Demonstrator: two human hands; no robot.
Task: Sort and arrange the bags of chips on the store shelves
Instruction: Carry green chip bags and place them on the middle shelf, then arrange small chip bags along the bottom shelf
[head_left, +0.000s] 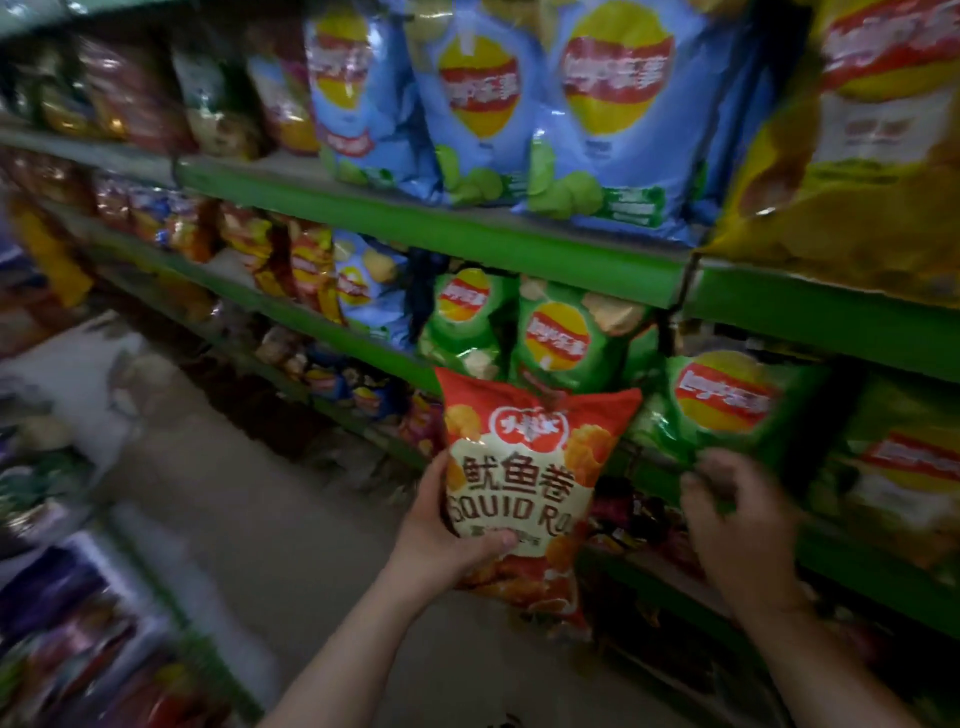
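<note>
Holding: our left hand (441, 540) is clamped on a red squid roll bag (519, 483), thumb across the lower front, fingers hidden behind.
Bag position: upright in the aisle, in front of the green shelf edge (519, 249), most of it above the grip and its bottom edge hanging below the thumb.
Right hand (737, 525): fingers curled at the lower edge of a green chip bag (727, 405) on the middle shelf; blurred, so we cannot tell whether they pinch it or only touch.
Green bag relative to grip: it leans out over the right hand, body above the fingertips.
Neighbours: more green bags (556, 338) stand behind the red one; blue bags (608, 114) fill the shelf above; a yellow bag (872, 145) sits upper right.
Floor (249, 519): grey, between two shelf rows.
</note>
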